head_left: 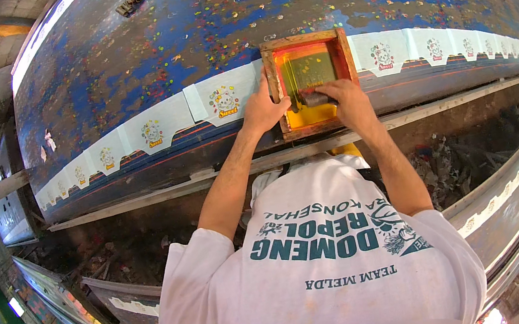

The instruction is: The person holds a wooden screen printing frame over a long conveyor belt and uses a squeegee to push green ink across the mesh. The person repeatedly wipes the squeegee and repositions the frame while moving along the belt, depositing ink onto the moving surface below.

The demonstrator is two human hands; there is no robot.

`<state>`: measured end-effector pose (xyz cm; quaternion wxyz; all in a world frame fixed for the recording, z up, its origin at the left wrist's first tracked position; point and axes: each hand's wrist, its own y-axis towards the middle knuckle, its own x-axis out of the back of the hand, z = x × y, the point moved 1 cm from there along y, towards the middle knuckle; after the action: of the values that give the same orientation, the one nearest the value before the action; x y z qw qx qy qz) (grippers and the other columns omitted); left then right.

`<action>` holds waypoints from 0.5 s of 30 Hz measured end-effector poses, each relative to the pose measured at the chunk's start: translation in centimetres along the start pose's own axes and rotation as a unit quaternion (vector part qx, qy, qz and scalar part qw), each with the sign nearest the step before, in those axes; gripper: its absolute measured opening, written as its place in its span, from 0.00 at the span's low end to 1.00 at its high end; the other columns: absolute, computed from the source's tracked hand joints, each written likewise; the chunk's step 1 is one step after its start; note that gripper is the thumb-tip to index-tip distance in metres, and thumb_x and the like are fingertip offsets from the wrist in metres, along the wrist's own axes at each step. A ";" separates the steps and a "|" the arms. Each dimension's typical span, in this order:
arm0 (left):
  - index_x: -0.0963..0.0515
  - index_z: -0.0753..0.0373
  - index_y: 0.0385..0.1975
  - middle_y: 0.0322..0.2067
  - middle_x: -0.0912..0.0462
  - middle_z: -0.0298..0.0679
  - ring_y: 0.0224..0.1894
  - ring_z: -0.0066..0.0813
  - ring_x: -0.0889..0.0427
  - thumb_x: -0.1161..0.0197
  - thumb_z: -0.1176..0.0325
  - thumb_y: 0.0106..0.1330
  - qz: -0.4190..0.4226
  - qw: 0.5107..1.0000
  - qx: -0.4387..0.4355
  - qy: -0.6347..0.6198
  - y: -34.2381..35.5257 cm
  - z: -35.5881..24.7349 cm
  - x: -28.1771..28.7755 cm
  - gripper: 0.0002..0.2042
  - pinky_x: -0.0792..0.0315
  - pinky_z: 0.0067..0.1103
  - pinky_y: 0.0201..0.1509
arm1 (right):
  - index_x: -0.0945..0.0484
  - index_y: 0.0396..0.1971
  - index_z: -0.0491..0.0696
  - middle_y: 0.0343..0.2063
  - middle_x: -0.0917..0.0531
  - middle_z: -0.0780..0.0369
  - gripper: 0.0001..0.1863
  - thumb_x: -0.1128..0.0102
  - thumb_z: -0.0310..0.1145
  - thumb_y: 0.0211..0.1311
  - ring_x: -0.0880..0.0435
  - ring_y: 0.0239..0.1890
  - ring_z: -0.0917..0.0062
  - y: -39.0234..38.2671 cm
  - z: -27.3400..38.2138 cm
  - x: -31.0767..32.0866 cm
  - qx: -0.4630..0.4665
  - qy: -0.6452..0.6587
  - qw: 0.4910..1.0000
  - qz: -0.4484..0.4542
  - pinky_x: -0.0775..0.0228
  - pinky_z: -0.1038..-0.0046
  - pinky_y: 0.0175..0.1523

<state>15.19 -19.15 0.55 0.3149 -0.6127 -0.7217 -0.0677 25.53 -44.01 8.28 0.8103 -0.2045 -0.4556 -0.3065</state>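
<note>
Free passage over speckled table (pixel 213 28), wooden frame (pixel 303 39) blocking, near-edge rail (pixel 439 105)

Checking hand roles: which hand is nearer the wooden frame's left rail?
Left. The left hand is on the left rail; the right hand is farther off, at the frame's right half, gripping a dark tool.

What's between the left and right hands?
In the head view: the squeegee, gripped by the right hand, over the yellow-smeared mesh of the frame.
</note>
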 end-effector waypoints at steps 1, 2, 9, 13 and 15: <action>0.62 0.66 0.90 0.38 0.06 0.56 0.38 0.60 0.06 0.29 0.51 0.67 0.003 1.000 0.003 0.003 -0.1 -0.2 0.1 0.60 0.13 0.44 0.48 | 0.10 0.61 0.50 0.59 0.10 0.56 0.32 0.37 0.12 0.57 0.14 0.64 0.53 -1.2 0.3 -0.2 -0.011 -0.002 1.000 -0.003 0.20 0.56 0.71; 0.62 0.66 0.90 0.38 0.06 0.55 0.37 0.59 0.06 0.29 0.51 0.67 0.003 1.000 0.004 0.007 0.0 -0.4 0.3 0.60 0.13 0.43 0.48 | 0.11 0.62 0.51 0.61 0.11 0.58 0.34 0.39 0.11 0.55 0.15 0.66 0.56 -2.0 0.5 -0.3 -0.019 -0.007 1.000 0.006 0.21 0.56 0.72; 0.61 0.65 0.90 0.47 0.07 0.63 0.49 0.64 0.07 0.29 0.51 0.66 0.004 0.999 0.050 0.021 0.0 -1.7 0.7 0.59 0.15 0.47 0.57 | 0.11 0.62 0.50 0.61 0.10 0.59 0.31 0.38 0.14 0.57 0.15 0.64 0.57 -2.3 0.4 0.0 0.033 -0.011 0.999 -0.010 0.20 0.57 0.71; 0.59 0.69 0.89 0.49 0.06 0.60 0.50 0.57 0.05 0.28 0.57 0.67 -0.009 0.998 0.054 0.011 -0.2 -2.7 0.6 0.57 0.13 0.42 0.56 | 0.12 0.63 0.51 0.61 0.11 0.61 0.30 0.36 0.17 0.59 0.15 0.65 0.60 -2.7 -0.5 0.7 0.062 -0.006 0.998 -0.022 0.22 0.58 0.71; 0.59 0.71 0.89 0.50 0.06 0.58 0.49 0.54 0.04 0.27 0.60 0.66 -0.007 0.999 0.036 -0.014 0.1 -3.9 0.0 0.57 0.12 0.39 0.55 | 0.12 0.64 0.51 0.61 0.11 0.61 0.30 0.36 0.18 0.60 0.17 0.66 0.60 -3.1 -1.7 1.7 0.056 -0.020 0.998 -0.011 0.23 0.57 0.72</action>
<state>16.72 -21.07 3.62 0.3263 -0.5964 -0.7325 -0.0355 25.14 -47.77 9.05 0.8075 -0.1600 -0.4907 -0.2856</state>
